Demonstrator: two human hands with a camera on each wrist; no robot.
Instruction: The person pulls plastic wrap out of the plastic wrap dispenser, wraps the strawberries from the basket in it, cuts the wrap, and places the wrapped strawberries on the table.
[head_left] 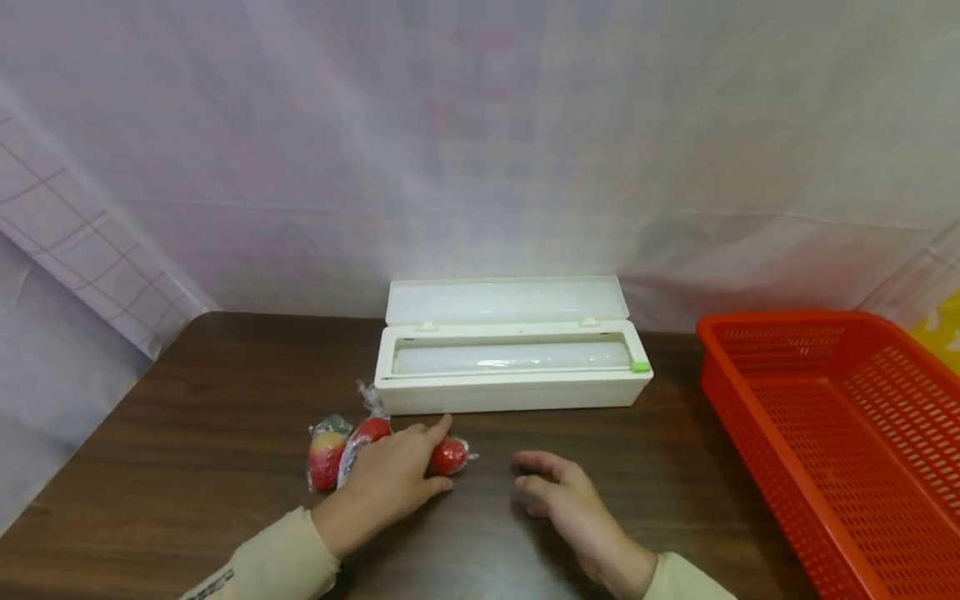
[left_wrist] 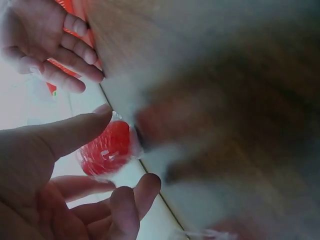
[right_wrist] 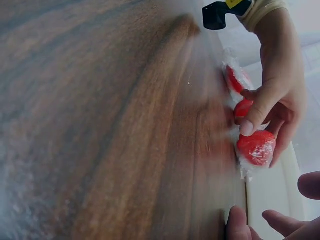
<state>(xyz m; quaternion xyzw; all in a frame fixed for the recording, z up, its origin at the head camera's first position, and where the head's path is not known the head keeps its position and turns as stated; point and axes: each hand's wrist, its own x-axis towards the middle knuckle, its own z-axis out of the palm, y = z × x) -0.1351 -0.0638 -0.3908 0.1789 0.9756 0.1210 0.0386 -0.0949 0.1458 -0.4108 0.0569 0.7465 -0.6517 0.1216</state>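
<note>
My left hand [head_left: 393, 471] is spread around a small red fruit [head_left: 450, 457] wrapped in clear film, which lies on the table. Its thumb and index finger stand on either side of the fruit, as the left wrist view shows. Partly behind this hand is another wrapped red fruit [head_left: 371, 431], and left of that lies a wrapped red-and-yellow fruit [head_left: 326, 457]. To the right, my right hand [head_left: 573, 508] hovers low over the table with relaxed, slightly bent fingers and nothing in them. Behind both hands stands a white cling film dispenser [head_left: 510, 396], lid raised, a film roll [head_left: 510, 357] inside.
A red plastic basket [head_left: 757, 442] with perforated walls stands at the right side of the wooden table [head_left: 202, 433]. A green slider [head_left: 640, 367] sits at the dispenser's right front corner. Pale sheeting [head_left: 510, 167] hangs behind the table.
</note>
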